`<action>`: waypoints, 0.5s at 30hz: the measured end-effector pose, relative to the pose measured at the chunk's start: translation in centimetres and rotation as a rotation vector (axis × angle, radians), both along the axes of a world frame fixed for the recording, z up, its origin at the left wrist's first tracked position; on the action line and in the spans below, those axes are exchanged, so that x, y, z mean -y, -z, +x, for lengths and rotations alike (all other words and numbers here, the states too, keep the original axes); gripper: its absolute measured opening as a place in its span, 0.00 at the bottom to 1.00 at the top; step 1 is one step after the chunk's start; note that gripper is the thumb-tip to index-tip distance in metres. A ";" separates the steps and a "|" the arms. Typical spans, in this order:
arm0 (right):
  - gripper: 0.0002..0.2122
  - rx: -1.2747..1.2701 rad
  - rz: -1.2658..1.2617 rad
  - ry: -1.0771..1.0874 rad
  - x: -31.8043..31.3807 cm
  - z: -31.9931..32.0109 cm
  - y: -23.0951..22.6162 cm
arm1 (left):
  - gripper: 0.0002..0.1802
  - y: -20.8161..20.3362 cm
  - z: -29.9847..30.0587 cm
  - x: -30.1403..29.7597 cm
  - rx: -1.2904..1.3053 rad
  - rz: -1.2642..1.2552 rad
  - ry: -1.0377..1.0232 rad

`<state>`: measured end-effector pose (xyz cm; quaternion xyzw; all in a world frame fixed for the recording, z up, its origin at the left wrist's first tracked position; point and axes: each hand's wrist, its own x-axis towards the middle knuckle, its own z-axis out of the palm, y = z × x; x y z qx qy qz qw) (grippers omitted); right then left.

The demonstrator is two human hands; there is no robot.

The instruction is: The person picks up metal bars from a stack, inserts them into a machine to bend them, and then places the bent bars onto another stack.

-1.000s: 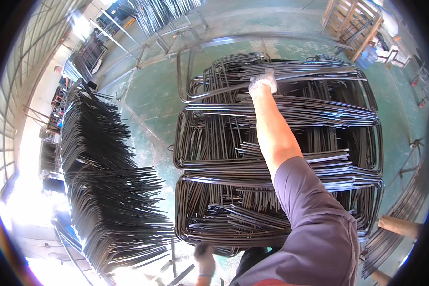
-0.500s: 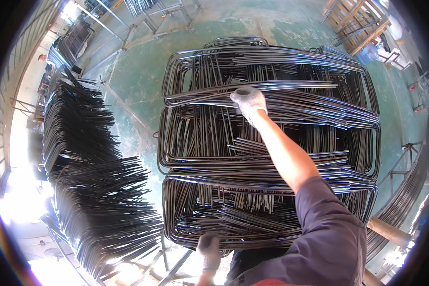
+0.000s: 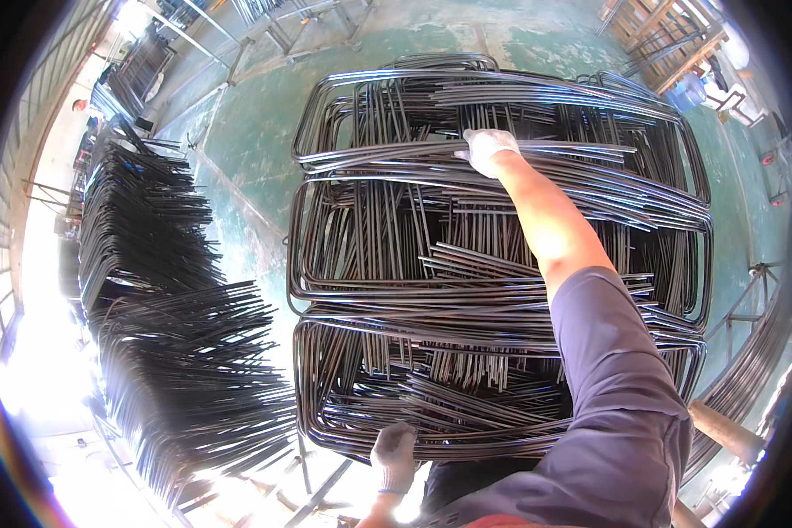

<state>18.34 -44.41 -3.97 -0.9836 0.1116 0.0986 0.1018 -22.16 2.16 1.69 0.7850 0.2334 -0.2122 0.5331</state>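
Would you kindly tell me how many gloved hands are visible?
2: the right hand at the far bent tubes, the left hand at the near edge of the stack. A distant person may have hidden hands.

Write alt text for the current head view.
A person's gloved right hand reaches over a large stack of dark bent metal rods to its far section; the gloved left hand is near the closest edge. Another dark metal pile is at left.

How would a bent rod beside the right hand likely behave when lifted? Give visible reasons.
The bent rod is probably stiff, looking metallic with a neat rounded corner. It may slide easily, as its surface looks smooth and shiny. It might snag, since rods in the pile overlap.
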 end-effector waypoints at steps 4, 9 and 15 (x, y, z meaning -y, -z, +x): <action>0.24 0.054 -0.037 0.040 -0.4 1.9 1.0 | 0.09 0.1 -0.6 0.1 0.011 -0.029 -0.036; 0.25 0.098 -0.007 0.077 -0.9 1.3 0.7 | 0.09 1.3 -1.6 -0.5 0.080 -0.042 -0.117; 0.20 0.058 0.056 -0.082 1.3 1.3 1.2 | 0.08 0.3 -0.7 3.1 0.023 -0.034 -0.100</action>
